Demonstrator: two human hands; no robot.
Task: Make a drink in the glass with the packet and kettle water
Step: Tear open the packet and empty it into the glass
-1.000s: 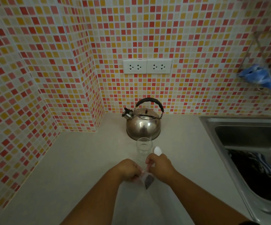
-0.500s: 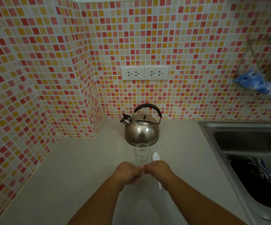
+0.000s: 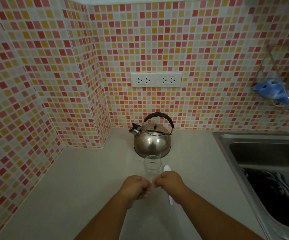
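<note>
A clear empty glass [image 3: 152,166] stands upright on the pale counter [image 3: 81,179], just in front of a steel kettle [image 3: 152,142] with a black handle. A white spoon [image 3: 167,168] lies to the right of the glass, its handle passing under my right wrist. My left hand [image 3: 136,187] and my right hand [image 3: 169,181] meet fingertip to fingertip just in front of the glass. Both pinch the small packet [image 3: 152,184], of which only a pale sliver shows between the fingers.
A steel sink [image 3: 244,135] takes up the right side, with a dark striped cloth [image 3: 275,191] in its basin. A wire rack with a blue cloth [image 3: 273,90] hangs on the tiled wall. Two sockets [image 3: 155,80] sit above the kettle.
The packet's dark hanging part, visible below my hands a second ago, is now hidden behind my closed fingers. My hands drew together in front of the glass, and the camera view tilted upward.
</note>
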